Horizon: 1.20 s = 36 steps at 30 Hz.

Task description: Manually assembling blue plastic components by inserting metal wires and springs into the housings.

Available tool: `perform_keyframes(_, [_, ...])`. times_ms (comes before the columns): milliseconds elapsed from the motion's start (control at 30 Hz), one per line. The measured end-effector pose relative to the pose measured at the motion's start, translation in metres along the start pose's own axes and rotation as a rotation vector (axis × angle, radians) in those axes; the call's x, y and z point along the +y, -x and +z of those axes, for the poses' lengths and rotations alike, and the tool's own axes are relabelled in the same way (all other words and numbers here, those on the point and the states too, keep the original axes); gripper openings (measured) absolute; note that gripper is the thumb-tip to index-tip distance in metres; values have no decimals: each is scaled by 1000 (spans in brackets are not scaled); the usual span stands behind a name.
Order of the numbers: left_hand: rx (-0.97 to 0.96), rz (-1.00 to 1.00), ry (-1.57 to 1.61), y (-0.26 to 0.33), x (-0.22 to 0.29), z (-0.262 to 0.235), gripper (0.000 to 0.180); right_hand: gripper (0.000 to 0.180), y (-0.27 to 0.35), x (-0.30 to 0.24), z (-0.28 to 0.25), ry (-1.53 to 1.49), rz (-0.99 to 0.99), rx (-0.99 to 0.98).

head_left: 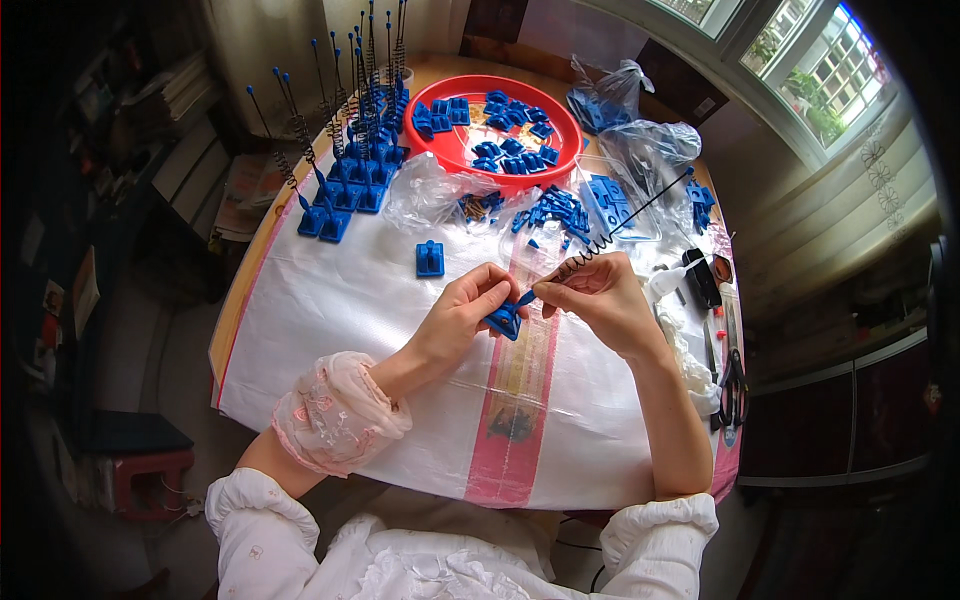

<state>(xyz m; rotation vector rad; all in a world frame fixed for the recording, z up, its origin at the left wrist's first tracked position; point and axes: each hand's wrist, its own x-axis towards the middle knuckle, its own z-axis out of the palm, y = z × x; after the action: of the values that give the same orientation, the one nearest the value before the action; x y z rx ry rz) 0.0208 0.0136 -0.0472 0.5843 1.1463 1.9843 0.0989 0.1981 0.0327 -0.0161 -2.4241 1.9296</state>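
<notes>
My left hand [466,313] is closed around a small blue plastic base [505,321] over the middle of the table. Pinched in the fingers of my right hand [598,300] is the blue lower end of a black coil spring [588,257]. The spring slants up to the right and ends in a thin rod with a blue tip. Its blue end meets the base at my left fingertips; whether it sits inside cannot be seen. One loose blue base [430,259] lies on the cloth beyond my left hand.
A red round tray [494,180] holds several blue bases. Finished-looking spring pieces [350,180] stand upright at the far left. Small blue parts [558,213] lie beyond my hands, beside clear plastic bags [432,195]. Black-handled scissors [735,385] rest at the right edge near white crumpled material [690,365].
</notes>
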Motion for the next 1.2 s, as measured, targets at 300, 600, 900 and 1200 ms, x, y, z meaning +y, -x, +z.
perform_keyframes(300, [-38, -3, -50, 1, 4, 2, 11, 11, 0, 2, 0, 14, 0, 23])
perform_keyframes(600, [7, -14, 3, 2, 6, 3, 11, 13, -1, 3, -1, 16, 17, -13])
perform_keyframes(900, [-27, -22, -26, 1, 6, 1, 12, 13, 0, 1, -2, 27, 19, -9])
perform_keyframes(1200, [-14, 10, 32, 0, 2, 0, 8, 11, 0, 3, 1, 10, -10, 17])
